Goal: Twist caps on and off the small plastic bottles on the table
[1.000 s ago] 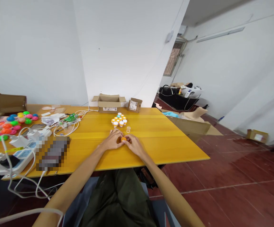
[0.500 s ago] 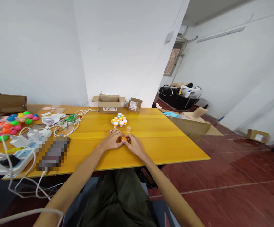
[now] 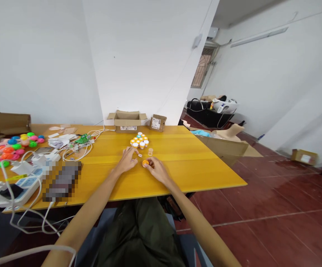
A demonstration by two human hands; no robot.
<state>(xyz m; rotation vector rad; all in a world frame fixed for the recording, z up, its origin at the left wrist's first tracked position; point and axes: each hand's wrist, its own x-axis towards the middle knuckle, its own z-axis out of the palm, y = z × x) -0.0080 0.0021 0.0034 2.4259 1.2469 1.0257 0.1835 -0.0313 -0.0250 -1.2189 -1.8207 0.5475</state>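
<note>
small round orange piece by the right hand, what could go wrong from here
The small round orange piece in the right hand could slip from its grip. The small pale piece lying close to the left hand might get brushed aside. The small clear round plastic piece just beyond the right hand might get knocked.

Bare forearms (image 3: 95, 202), dark olive-green trousers (image 3: 137, 237), loose creased fabric.

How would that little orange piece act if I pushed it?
The orange piece has a round rim, so it might roll if tipped onto its edge. It looks small in the right hand, so it's probably light.
</note>
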